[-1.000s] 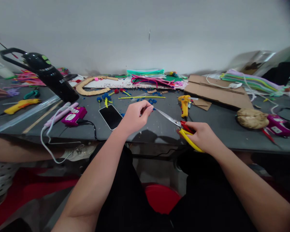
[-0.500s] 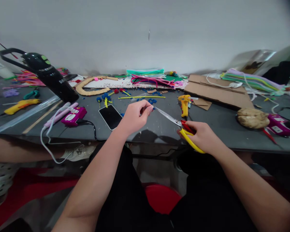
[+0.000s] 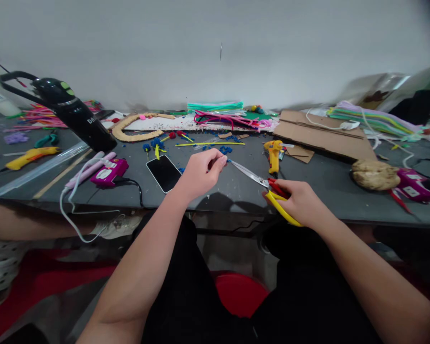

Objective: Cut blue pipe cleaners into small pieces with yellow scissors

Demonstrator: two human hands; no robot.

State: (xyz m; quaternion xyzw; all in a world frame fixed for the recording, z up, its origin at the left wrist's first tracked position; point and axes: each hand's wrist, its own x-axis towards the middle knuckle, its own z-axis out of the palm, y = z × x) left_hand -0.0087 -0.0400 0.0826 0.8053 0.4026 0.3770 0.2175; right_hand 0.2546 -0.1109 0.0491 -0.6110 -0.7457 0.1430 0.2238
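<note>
My left hand is closed in a pinch over the table, its thumb and fingertips on a small blue piece. Most of that piece is hidden by the fingers, so its full shape does not show. My right hand grips scissors with red and yellow handles. Their blades point left and come up to the blue piece, nearly closed. Blue scraps lie scattered just beyond my left hand, close to a yellow-green pipe cleaner. A phone rests beside my left wrist.
A yellow glue gun stands behind the scissors. Cardboard sheets lie back right. Left are a black bottle, a purple device with cables, and another yellow glue gun. Pink pipe cleaners lie at the back.
The scissor blades have shifted very slightly at the blue piece. Both hands otherwise keep almost the same place and grip.
</note>
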